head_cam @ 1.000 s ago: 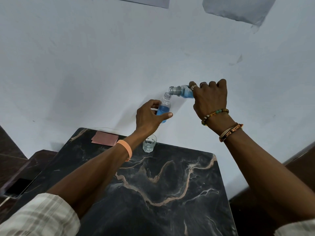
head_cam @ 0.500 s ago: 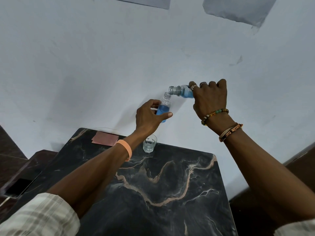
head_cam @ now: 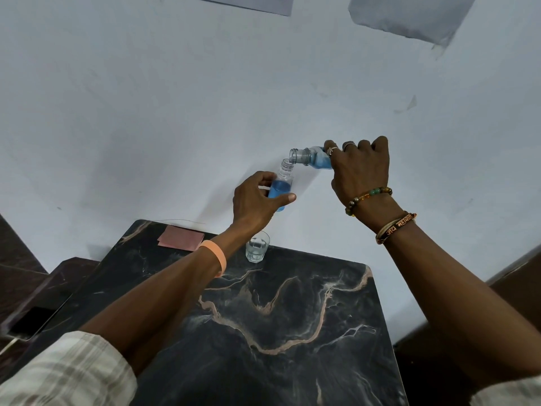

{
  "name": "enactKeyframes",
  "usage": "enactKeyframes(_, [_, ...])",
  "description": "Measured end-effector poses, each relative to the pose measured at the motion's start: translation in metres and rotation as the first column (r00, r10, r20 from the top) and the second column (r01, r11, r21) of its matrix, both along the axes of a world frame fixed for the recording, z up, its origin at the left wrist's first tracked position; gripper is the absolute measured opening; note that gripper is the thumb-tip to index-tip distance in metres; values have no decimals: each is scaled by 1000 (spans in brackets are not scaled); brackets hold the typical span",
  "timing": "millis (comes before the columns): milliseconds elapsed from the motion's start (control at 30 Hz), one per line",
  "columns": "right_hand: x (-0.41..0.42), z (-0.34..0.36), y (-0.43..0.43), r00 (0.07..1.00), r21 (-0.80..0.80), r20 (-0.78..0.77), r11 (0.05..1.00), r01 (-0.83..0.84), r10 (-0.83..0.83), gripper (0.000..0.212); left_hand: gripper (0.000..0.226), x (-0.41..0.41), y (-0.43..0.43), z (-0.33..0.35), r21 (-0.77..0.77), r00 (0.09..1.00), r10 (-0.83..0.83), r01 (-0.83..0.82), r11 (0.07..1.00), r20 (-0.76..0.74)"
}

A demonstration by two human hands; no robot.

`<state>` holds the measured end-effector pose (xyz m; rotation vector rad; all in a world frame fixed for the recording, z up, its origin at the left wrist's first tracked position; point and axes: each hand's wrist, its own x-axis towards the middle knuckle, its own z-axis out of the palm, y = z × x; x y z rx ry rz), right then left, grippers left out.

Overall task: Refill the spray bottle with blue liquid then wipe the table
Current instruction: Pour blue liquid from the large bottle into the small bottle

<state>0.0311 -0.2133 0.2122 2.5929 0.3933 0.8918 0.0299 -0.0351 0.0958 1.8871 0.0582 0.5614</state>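
- Now: left hand (head_cam: 254,202) holds the spray bottle (head_cam: 285,171) upright in the air, above the far edge of the surface (head_cam: 278,317). Its fingers (head_cam: 263,178) and thumb are curled round the lower body.
- Spray bottle: neck open, blue liquid (head_cam: 279,190) up to just below the shoulder.
- Right hand (head_cam: 361,171) grasps a 2nd clear bottle (head_cam: 308,158), fingers wrapped over its body. Bottle is tipped nearly level, mouth just above and beside the spray bottle's neck. Blue liquid sits in the part nearest the hand.
- Stream between the 2 mouths: cannot tell.
- Surface: dark, marble-veined. 1 small clear glass (head_cam: 257,247) stands at its far edge, below the left hand. Pink cloth (head_cam: 181,237) lies flat at the far left corner.
- Orange band (head_cam: 219,256) on left wrist; bead bracelet (head_cam: 367,196) on right wrist.
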Motion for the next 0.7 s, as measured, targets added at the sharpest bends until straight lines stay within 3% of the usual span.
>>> enactKeyframes(700, [3, -1, 0, 1000, -4, 6, 1000, -8, 8, 48, 61, 0, -1, 1, 12, 1000, 2, -2, 1000, 3])
